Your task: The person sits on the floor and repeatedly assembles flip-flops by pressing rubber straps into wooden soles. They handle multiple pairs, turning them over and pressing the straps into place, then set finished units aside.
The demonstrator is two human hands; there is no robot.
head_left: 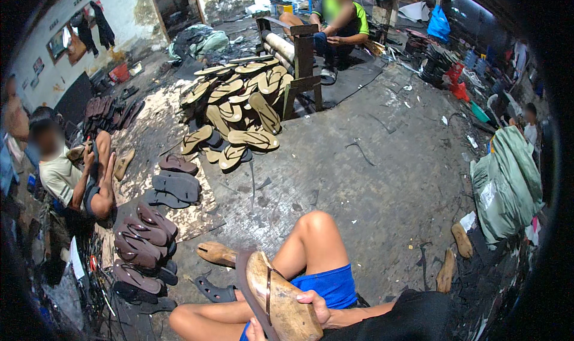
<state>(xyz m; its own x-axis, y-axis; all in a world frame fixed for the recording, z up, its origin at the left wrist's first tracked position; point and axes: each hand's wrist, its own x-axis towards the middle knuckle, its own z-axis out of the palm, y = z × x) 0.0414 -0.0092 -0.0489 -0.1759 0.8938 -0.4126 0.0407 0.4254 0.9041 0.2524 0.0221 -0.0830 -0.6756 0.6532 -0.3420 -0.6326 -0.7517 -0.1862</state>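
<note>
A tan, foot-shaped wooden form in a brown strapped sandal is clasped between left grip and right grip. Likely stiff and heavy, it is best side-held.

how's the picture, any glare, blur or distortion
Head view: fisheye curvature tilts the left wall, with a black rim around; bright light washes out the far background; a blurred patch covers the pale-shirted co-worker's face; the wooden form and brown flip-flop look fairly sharp.
</note>
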